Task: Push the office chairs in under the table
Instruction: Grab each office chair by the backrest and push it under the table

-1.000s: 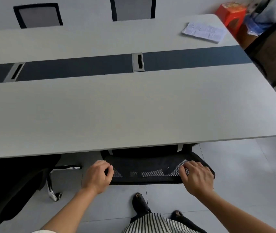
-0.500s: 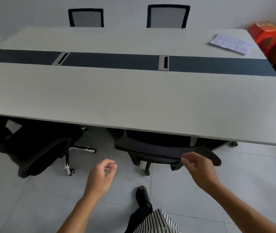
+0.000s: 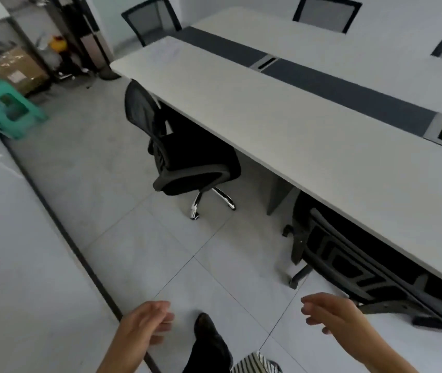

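Observation:
A long pale table (image 3: 281, 125) with a dark centre strip runs from upper left to lower right. A black office chair (image 3: 185, 160) stands turned sideways at its near edge, seat partly out on the floor, chrome base showing. Another black chair (image 3: 349, 267) sits tucked under the table at the right, only its back showing. My left hand (image 3: 144, 324) and my right hand (image 3: 333, 313) hover low in front of me, fingers loosely curled and apart, touching nothing. My right hand is just clear of the tucked chair's back.
More chairs (image 3: 325, 14) stand at the table's far side and far end. A green plastic stool (image 3: 7, 109) and a cardboard box (image 3: 12, 68) lie at the upper left. A pale wall (image 3: 12, 265) runs along my left. Grey tiled floor lies between.
Both hands let go of the right chair's back, which now stays under the table. My view swung left, bringing the sideways chair and the left end of the table into view.

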